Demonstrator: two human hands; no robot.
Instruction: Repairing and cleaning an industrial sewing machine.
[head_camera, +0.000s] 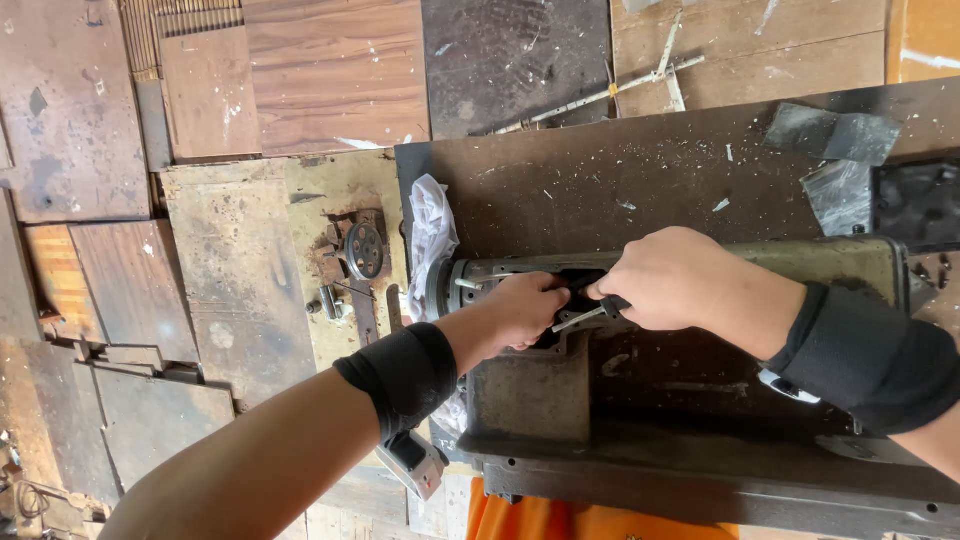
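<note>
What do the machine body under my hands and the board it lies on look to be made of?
The machine body looks like cast metal: dull olive-grey paint, grimy, worn dark at the edges. The board looks like dark brown wood or pressed board, matte, scratched and flecked with pale chips. The wad beside the machine's end looks like thin white plastic or cloth; I cannot tell which.

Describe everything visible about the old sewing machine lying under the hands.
The old olive-grey metal sewing machine lies tipped on its side on a dark brown wooden bench, its paint worn, grimy and rust-stained. Its round end points left, against a crumpled white cloth. Both hands work at a dark opening in its body: the left hand reaches in, while the right hand holds a thin metal tool there.
</note>
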